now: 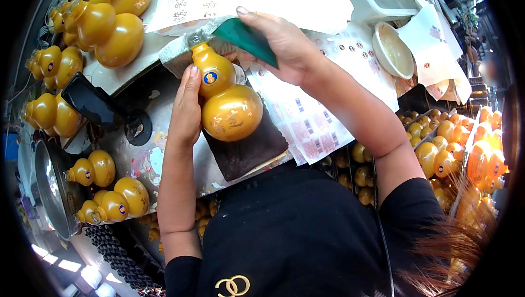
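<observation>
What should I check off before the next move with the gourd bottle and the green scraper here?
1. Left hand steadies the gourd bottle at its waist: ok, fingers lie along its left side.
2. Right hand grips the green scraper: ok, held near the bottle's neck.
3. Bottle rests on the dark cloth pad: ok, its lower bulb lies on it.
4. Scraper edge touches the bottle: cannot tell, the contact is hidden.
5. Round sticker on the upper bulb sits flat: cannot tell, too small.
6. Label sheets within reach: ok, spread beside the pad under the right forearm.
</observation>
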Demonstrator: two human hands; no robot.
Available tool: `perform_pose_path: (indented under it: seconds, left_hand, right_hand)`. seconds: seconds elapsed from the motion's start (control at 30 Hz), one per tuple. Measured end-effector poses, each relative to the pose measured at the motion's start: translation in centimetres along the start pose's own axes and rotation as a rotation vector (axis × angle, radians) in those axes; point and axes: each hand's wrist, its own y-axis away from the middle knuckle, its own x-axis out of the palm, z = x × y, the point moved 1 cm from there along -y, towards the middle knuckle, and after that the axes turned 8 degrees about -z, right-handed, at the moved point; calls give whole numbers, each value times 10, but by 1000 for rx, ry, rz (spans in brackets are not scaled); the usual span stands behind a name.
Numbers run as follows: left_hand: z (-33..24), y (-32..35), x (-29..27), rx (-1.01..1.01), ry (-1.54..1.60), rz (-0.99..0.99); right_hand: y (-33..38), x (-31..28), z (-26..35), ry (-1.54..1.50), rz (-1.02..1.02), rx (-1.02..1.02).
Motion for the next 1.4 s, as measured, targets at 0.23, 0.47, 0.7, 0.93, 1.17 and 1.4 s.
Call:
perform_pose_path:
  seconds: [0.23, 0.47, 0.7, 0.93, 1.17, 1.4]
  left_hand:
    - [7, 1, -3, -12, 99, -34]
    - [6, -3, -3, -19, 51, -36]
    - [-2, 0, 4, 40, -82, -20]
    - [3, -2, -3, -101, 152, -100]
    - [6, -4, -7, -95, 193, -41]
    - [5, -3, -5, -81, 186, -41]
  right_hand:
    - [-3, 13, 7, 862, 245, -578]
    - [-18, 15, 4, 1079, 188, -694]
    - [-12, 11, -7, 1006, 28, -945]
    - [26, 4, -14, 1124, 351, -1378]
    - [31, 2, -12, 1108, 418, -1288]
    - [37, -2, -13, 1167, 424, -1214]
